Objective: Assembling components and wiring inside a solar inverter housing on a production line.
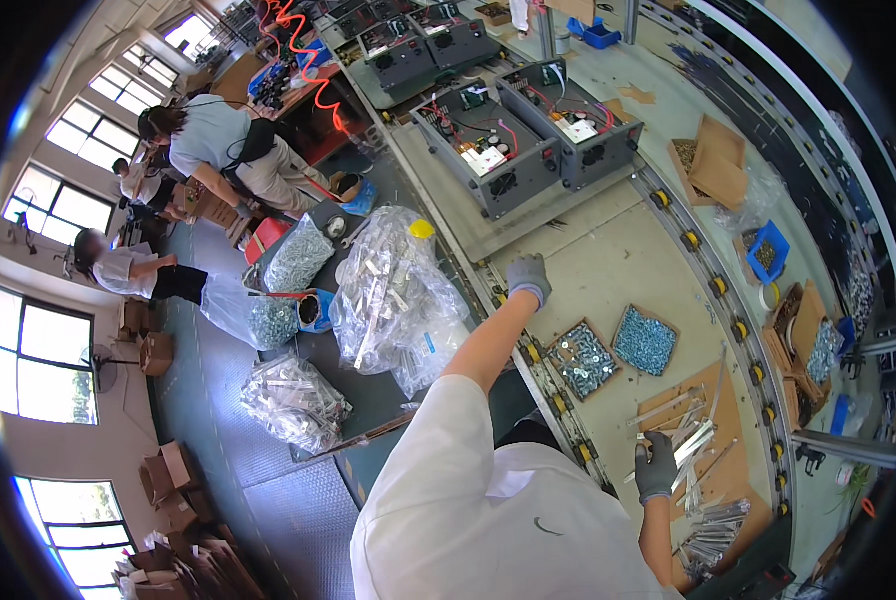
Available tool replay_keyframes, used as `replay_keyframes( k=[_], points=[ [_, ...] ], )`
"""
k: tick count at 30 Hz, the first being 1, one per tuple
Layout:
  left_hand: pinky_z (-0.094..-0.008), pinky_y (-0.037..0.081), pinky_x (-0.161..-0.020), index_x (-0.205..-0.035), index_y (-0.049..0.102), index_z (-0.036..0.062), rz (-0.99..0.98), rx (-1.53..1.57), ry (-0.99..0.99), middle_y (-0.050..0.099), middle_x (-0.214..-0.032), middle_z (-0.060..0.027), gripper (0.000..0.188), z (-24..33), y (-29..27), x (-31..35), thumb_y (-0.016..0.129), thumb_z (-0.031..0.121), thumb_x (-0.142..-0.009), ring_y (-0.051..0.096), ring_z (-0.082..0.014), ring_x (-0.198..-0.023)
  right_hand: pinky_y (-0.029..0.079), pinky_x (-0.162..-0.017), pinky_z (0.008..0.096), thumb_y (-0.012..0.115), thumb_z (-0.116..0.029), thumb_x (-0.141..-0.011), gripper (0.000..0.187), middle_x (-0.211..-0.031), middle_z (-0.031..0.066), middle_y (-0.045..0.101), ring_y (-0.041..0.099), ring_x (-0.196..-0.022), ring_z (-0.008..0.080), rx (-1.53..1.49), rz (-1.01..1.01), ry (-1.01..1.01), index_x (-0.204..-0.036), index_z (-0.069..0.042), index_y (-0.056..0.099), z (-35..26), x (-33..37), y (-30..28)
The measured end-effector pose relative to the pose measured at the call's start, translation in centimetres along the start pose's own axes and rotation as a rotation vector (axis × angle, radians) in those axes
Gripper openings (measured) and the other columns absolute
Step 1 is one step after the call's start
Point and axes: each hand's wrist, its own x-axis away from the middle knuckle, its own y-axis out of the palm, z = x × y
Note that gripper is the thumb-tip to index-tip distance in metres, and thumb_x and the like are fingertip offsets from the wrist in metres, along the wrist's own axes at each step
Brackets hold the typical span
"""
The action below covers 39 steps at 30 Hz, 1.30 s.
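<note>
My left hand [528, 274], in a grey glove, is at the near edge of the work line, below the dark metal cases. Its fingers are curled in, and whatever they may hold is hidden. My right hand [656, 467], also gloved, is closed around shiny metal strips [694, 440] above a cardboard sheet. More metal strips [713, 535] lie in a pile below that hand. Between the hands are a tray of silver screws [581, 360] and a tray of bluish screws [645, 341]. Two open cases [490, 150] with wiring stand beyond my left hand.
Rollers [719, 287] edge the line. Across it are a blue bin [766, 250] and cardboard boxes [720, 160]. At left, clear bags of metal parts [393, 290] lie on a dark table. Several people work beyond, one person [230, 145] bending. An orange coiled hose [308, 65] hangs nearby.
</note>
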Motion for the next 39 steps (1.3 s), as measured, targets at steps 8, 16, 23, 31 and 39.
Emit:
replay_keyframes(
  k=[8, 16, 23, 31, 39],
  points=[
    [-0.0446, 0.047, -0.098, -0.144, 0.038, 0.0052, 0.069, -0.069, -0.102, 0.047, -0.142, -0.0169, 0.076, -5.8, 1.9, -7.3, 0.070, 0.034, -0.082, 0.052, -0.0337, -0.126, 0.052, -0.077, 0.0404, 0.066, -0.015, -0.084, 0.027, -0.107, 0.0118, 0.064, 0.065, -0.086, 0.0297, 0.078, -0.067, 0.100, -0.110, -0.012, 0.063, -0.5, -3.3, 0.0],
    [-0.0554, 0.041, -0.101, -0.150, 0.035, 0.0081, 0.029, -0.118, -0.270, 0.031, -0.155, -0.0232, 0.055, -6.4, 6.7, -15.0, 0.040, 0.022, -0.098, 0.043, -0.0474, -0.132, 0.053, -0.072, 0.0368, 0.067, -0.017, -0.085, 0.024, -0.106, 0.0100, 0.064, 0.067, -0.081, 0.0248, 0.097, -0.160, 0.170, -0.107, -0.010, 0.064, 0.5, -3.0, 1.2],
    [-0.0656, 0.034, -0.105, -0.153, 0.031, 0.0128, -0.027, 0.185, -0.486, 0.021, -0.160, -0.0231, 0.060, -4.4, 6.4, -17.3, 0.041, 0.026, -0.095, 0.034, -0.0530, -0.137, 0.053, -0.075, 0.0389, 0.068, -0.021, -0.084, 0.025, -0.108, 0.0104, 0.065, 0.068, -0.085, 0.0269, 0.093, -0.240, 0.225, -0.107, -0.012, 0.066, 1.2, -3.1, 2.2],
    [-0.0564, 0.037, -0.109, -0.150, 0.023, -0.0075, -0.113, 0.131, -0.336, 0.023, -0.155, -0.0324, 0.064, -2.3, 6.6, -12.2, 0.045, 0.015, -0.095, 0.034, -0.0540, -0.137, 0.053, -0.075, 0.0388, 0.067, -0.021, -0.086, 0.022, -0.109, 0.0100, 0.065, 0.068, -0.083, 0.0254, 0.126, -0.293, 0.244, -0.106, -0.012, 0.066, 0.7, -3.6, 2.9],
    [-0.0504, 0.036, -0.109, -0.140, 0.035, -0.0166, -0.321, 0.165, -0.033, 0.034, -0.150, -0.0284, 0.072, 4.5, 0.7, 0.7, 0.058, 0.019, -0.082, 0.038, -0.0475, -0.135, 0.051, -0.085, 0.0444, 0.067, -0.024, -0.085, 0.023, -0.111, 0.0134, 0.064, 0.063, -0.101, 0.0361, 0.058, -0.273, 0.271, -0.106, -0.014, 0.066, -0.4, -5.1, 3.4]
  ],
)
